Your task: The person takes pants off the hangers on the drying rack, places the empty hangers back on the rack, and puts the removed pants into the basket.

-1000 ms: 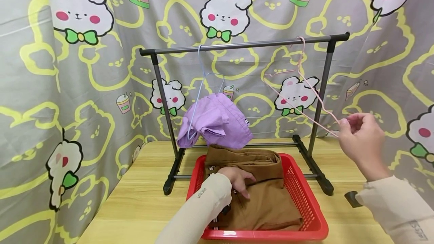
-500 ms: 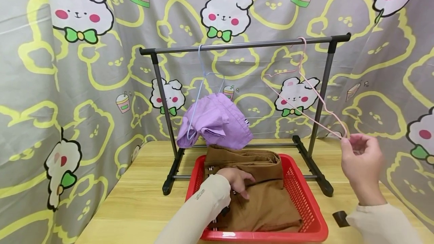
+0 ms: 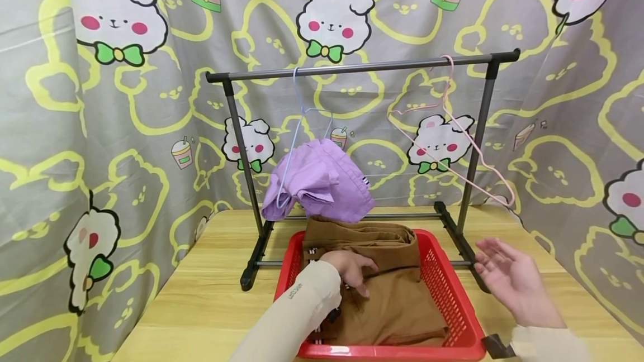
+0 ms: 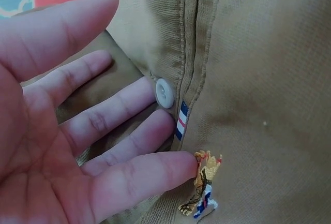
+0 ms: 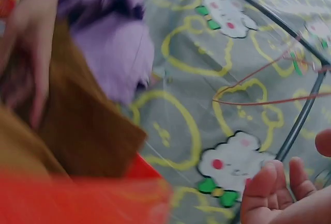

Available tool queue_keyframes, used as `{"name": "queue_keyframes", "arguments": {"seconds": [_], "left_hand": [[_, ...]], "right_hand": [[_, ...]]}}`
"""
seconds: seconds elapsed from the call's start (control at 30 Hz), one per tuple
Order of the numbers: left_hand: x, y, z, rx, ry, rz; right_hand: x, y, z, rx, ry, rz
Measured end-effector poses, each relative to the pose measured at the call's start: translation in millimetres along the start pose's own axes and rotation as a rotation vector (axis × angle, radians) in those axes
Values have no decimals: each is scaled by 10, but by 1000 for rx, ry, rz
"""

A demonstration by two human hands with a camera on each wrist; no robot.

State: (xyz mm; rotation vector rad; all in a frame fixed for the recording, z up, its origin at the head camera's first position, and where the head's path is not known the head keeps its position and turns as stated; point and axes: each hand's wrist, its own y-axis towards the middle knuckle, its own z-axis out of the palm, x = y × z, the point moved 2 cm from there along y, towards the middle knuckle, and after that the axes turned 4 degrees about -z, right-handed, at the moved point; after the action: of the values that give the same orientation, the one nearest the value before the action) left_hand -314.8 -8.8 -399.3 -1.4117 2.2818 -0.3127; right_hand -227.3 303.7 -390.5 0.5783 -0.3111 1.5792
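Note:
My left hand (image 3: 352, 270) rests on a folded brown garment (image 3: 402, 306) in a red plastic basket (image 3: 392, 351). Seen from the left wrist, its fingers lie loosely extended on the cloth, beside a pale button (image 4: 164, 93) and an embroidered patch (image 4: 204, 182). My right hand (image 3: 513, 278) is right of the basket, fingers spread and holding nothing. Above it a pink hanger (image 3: 512, 194) hangs bare from the rack's bar (image 3: 362, 66). A purple garment (image 3: 332, 177) hangs bunched on a blue hanger (image 3: 297, 136) at the left.
The rack's black feet (image 3: 255, 267) stand on a wooden table (image 3: 186, 300), behind and to either side of the basket. A patterned curtain (image 3: 382, 10) encloses the back and sides. Next to my right cuff is a small dark object (image 3: 498, 346).
My right hand has released the pink hanger's lower corner and moved down and left toward the basket. The hanger stays on the bar. My left hand stays on the brown garment.

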Motion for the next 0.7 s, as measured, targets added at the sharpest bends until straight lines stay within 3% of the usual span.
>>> {"name": "queue_keyframes", "arguments": {"seconds": [0.2, 0.37, 0.53, 0.63, 0.7], "left_hand": [[12, -5, 3, -4, 3, 28], [5, 16, 41, 0, -16, 26], [16, 19, 44, 4, -27, 24], [22, 14, 27, 13, -55, 18], [23, 11, 17, 20, -81, 14]], "right_hand": [[-154, 23, -138, 79, 366, 159], [-201, -41, -262, 119, 499, 196], [-182, -71, -394, 203, 520, 188], [-156, -71, -461, 293, 427, 155], [-152, -68, -457, 363, 308, 112]]}}
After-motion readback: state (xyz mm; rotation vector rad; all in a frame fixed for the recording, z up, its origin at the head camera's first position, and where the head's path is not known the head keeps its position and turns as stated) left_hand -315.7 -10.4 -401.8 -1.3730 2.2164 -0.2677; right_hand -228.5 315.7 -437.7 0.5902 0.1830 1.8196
